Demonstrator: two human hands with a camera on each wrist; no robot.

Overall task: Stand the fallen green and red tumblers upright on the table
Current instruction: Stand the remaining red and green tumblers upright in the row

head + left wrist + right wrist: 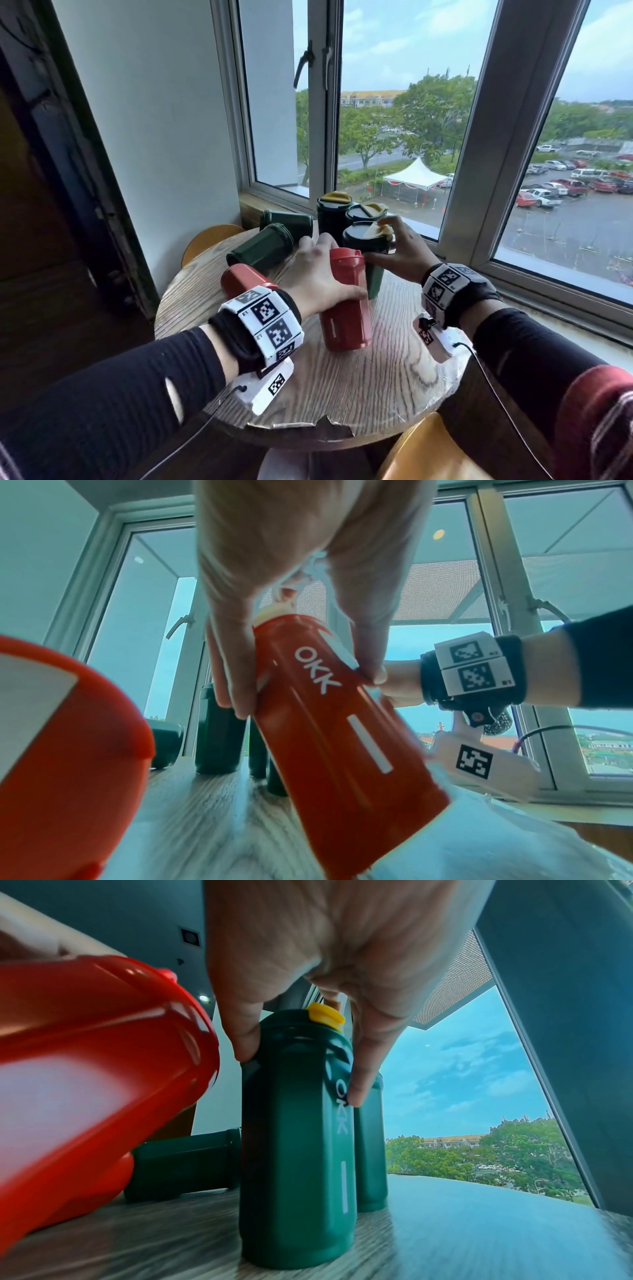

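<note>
My left hand grips a red tumbler near its top and holds it tilted, base towards the round wooden table. The left wrist view shows fingers and thumb wrapped round this red tumbler. My right hand holds an upright green tumbler with a yellow lid flap; in the right wrist view thumb and fingers pinch the upright green tumbler near its top. A second red tumbler lies on its side behind my left wrist. Two green tumblers lie fallen at the back left.
Two more green tumblers stand upright near the window sill. Yellow chair backs show at the table's far left and near right. The table's front half is bare wood, its near edge chipped.
</note>
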